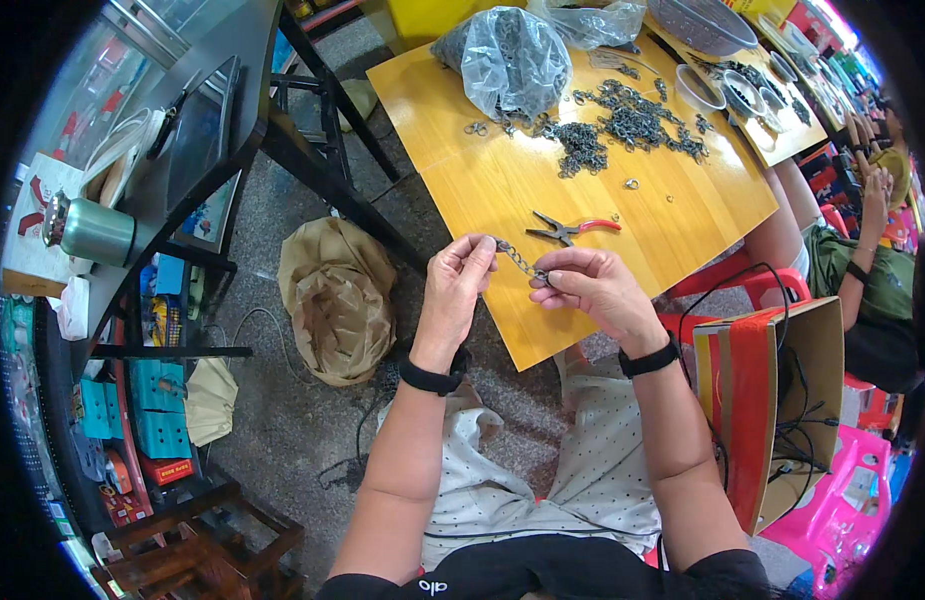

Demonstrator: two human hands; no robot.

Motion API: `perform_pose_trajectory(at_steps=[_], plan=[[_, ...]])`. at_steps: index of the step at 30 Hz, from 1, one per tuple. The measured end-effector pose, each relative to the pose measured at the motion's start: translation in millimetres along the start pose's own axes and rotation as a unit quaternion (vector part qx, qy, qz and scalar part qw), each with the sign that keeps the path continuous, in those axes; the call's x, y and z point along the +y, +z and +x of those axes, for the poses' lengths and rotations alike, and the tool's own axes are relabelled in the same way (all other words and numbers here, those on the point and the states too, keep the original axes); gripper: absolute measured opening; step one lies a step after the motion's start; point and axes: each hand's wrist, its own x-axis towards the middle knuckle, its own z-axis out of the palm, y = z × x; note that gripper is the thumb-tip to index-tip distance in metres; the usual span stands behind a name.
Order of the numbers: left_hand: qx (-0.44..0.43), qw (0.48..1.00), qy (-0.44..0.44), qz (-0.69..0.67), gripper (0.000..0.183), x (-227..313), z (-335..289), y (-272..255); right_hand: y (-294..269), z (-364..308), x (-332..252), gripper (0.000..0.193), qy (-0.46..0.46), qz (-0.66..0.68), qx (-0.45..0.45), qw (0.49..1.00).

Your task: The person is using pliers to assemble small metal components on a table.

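Observation:
A short dark metal chain (517,260) is stretched between my two hands, above the near left edge of the yellow wooden table (502,310). My left hand (456,285) pinches one end between thumb and fingers. The other end is gripped by my right hand (604,292), whose fingertips partly hide it. Just beyond the chain lie pliers (567,230) with a red handle, their jaws spread, on the tabletop. Farther back, dark metal chain pieces are heaped in a loose pile (622,122). A small metal ring (632,184) sits between that pile and the pliers.
A clear plastic bag (515,62) full of dark pieces stands at the table's back. Clear tubs (700,90) are to its right. A tan sack (337,300) rests on the floor at left. An open cardboard box (772,400) with cables stands at my right, near another seated person (862,260).

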Motion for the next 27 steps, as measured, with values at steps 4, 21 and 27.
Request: perform_pose_trajectory(at_steps=[4, 21, 27], plan=[[-0.011, 1.000, 0.005, -0.007, 0.016, 0.9, -0.9, 2.2, 4.0, -0.7, -1.5, 0.023, -0.002, -0.021, 0.000, 1.000], [-0.033, 0.999, 0.013, -0.021, 0.016, 0.6, -3.2, 0.6, 10.1, 5.8, 6.4, 0.015, -0.037, -0.100, -0.050, 0.993], [-0.019, 0.999, 0.025, -0.008, 0.019, 2.2, -4.6, 6.3, 9.1, 6.6, 6.5, 0.014, -0.043, -0.099, -0.061, 0.992]])
